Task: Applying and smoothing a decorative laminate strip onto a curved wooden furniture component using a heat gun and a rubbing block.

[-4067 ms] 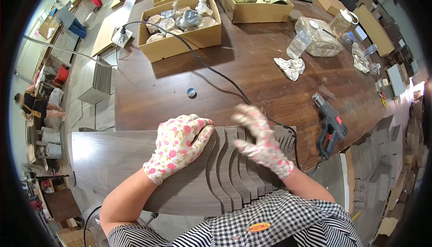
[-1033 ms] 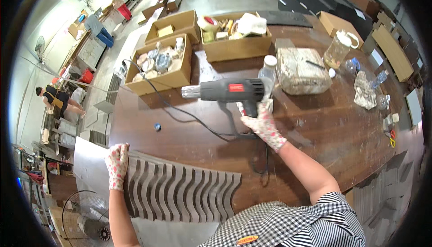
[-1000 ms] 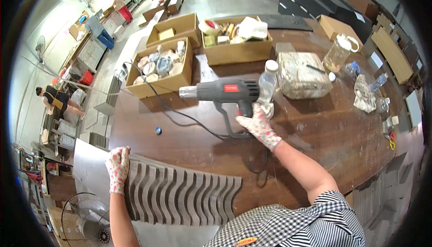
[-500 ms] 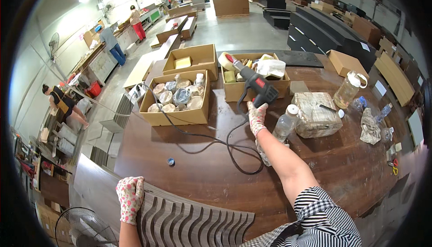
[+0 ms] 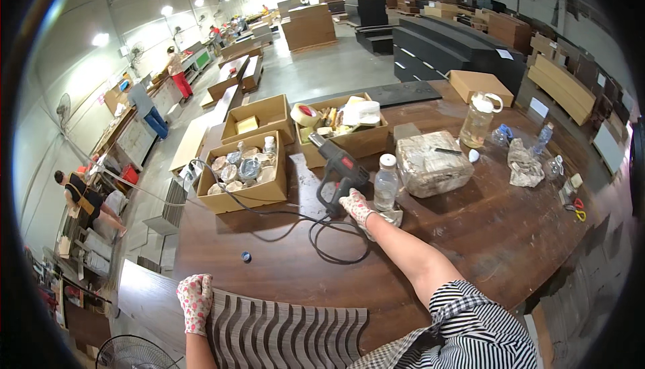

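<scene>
The heat gun (image 5: 338, 171) is gripped at its handle by the right hand (image 5: 357, 208), whose gloved fingers are curled tight around the grip. The tool is held well out over the middle of the table (image 5: 470, 235), toward the far edge, just in front of the cardboard box of tape rolls (image 5: 346, 134) and just beside a clear plastic bottle (image 5: 385, 182). Its long axis is tilted, with the nozzle pointed up and away to the far left and the handle dropped toward the person; its black cord (image 5: 316, 235) is looped across the table surface behind it.

The wavy slatted panel (image 5: 282, 332) is laid along the near edge of the table, its long axis run left to right, its ribs crosswise. The left hand (image 5: 195, 302), in a flowered glove, is laid flat and spread on the panel's left end, and the panel is pressed down there.

The panel is thus found near and to the left of the heat gun, well apart from it, with the whole depth of the table between them. The left hand is the one already on the panel; the right arm is stretched far forward.
</scene>
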Demonstrator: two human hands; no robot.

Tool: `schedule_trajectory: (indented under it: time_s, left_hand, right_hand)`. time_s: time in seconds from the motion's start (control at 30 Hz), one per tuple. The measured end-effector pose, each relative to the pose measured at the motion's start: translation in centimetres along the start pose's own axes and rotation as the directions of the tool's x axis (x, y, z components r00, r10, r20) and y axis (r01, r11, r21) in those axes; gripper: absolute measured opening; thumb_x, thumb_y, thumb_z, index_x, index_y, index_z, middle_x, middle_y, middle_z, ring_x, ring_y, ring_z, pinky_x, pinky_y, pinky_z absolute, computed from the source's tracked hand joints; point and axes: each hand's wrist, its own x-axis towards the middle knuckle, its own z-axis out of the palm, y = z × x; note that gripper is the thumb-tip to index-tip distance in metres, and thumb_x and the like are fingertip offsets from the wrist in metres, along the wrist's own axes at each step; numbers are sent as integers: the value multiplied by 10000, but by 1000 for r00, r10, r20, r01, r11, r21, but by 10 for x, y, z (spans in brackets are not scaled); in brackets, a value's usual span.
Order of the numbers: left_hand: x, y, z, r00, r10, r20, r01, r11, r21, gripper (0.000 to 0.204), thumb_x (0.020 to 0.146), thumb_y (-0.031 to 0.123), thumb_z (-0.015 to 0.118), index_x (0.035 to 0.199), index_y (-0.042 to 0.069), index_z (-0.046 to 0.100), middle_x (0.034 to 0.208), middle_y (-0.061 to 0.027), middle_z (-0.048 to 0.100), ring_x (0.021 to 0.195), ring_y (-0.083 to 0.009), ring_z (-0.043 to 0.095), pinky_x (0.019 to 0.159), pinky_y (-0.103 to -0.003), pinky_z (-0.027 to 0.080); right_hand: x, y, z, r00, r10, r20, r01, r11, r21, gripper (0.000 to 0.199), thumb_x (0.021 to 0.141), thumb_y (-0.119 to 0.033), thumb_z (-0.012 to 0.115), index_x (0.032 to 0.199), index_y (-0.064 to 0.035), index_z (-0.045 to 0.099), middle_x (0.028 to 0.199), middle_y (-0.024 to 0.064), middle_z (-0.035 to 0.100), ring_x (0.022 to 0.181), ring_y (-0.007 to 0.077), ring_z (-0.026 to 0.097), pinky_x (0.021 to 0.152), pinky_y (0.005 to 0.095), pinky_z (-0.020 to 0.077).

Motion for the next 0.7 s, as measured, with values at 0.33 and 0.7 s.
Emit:
schedule_trajectory:
  time_s: [0.33,0.7]
  left_hand:
    - [6,-10,1,998,-15,61,27,981,-190,271,913,233,516,841,39,690,827,-134,672,841,-312,619,780,-418,462]
    - [17,169,-43,853,390,-347,-421,907,-15,212,956,111,529,1059,2,679,1003,-160,691,914,-281,654,868,-364,511]
  right_hand:
    - [-188,80,-90,987,-162,-14,122,684,719,242,907,11,534,1135,-14,608,1015,70,665,866,116,620,801,258,494]
    - [-156,285,-328,903,136,-407,90,867,490,301,921,-44,522,1217,-5,555,1033,97,675,800,120,634,695,269,514]
